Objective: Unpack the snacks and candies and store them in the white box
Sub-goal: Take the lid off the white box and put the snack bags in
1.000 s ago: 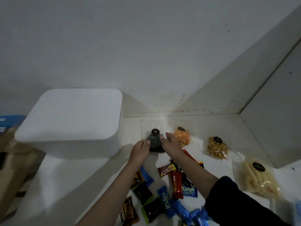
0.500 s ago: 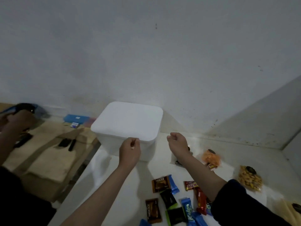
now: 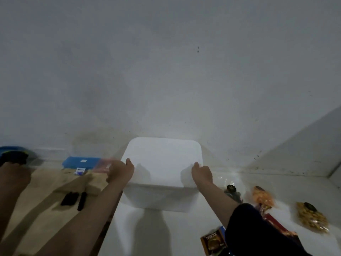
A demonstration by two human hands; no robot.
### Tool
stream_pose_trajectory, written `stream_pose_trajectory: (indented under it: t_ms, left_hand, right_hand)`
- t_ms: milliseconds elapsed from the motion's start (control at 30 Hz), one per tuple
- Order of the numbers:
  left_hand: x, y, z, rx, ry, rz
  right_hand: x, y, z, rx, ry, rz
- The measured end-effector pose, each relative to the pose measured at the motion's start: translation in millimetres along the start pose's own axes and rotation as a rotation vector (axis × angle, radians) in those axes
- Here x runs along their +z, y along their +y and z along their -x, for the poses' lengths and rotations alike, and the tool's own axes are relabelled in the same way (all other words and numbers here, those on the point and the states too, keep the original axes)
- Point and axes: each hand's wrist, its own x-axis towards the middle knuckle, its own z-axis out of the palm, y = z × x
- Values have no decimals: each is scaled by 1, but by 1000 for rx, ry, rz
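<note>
The white box [image 3: 162, 198] stands closed on the white counter against the wall, its flat lid [image 3: 162, 159] on top. My left hand [image 3: 120, 171] grips the lid's near left edge, thumb on top. At the lid's near right edge my right hand [image 3: 202, 173] holds on the same way. Snacks lie to the right of the box: a dark snack bag [image 3: 233, 193], an orange snack bag [image 3: 263, 197] and a bag of peanuts [image 3: 311, 217]. A brown Nextar packet [image 3: 214, 242] and a red packet [image 3: 273, 221] lie partly under my right sleeve.
Left of the counter is a lower wooden surface [image 3: 46, 204] with black items [image 3: 73, 198] and a blue case [image 3: 81, 161]. Another person's arm [image 3: 13, 176] reaches in at the far left. Walls close off the back and the right corner.
Both hands have left the dark snack bag and moved left to the white box, now gripping its lid at either side. The view has swung left with them.
</note>
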Motion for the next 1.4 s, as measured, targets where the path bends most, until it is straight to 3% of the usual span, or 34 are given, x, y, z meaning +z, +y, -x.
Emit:
stream_pose_trajectory:
  t_ms: [100,233,567,867,1000,1067,1400]
  left_hand:
    - [18,-10,-9,12,80,-25]
    - [22,-23,-9,77,177,90]
    - [14,-28,6,244,270,329]
    - [-16,-24,36,353,274,522]
    - [-34,-53,59,390,333,594]
    - [-37,-80,70,418,351,561]
    - [-58,-205,144,218,320,311]
  right_hand:
    - [10,9,-1,-85,175,124]
    - [13,17,-8,-169,255,165]
    - [16,20,9,-344,453,0]
    - [4,14,29,-443,422,-178]
    - [-7,24,71,-482,423,-237]
    - [-7,39,98,-500,390,-248]
    - [32,153,195,-423,197,-159]
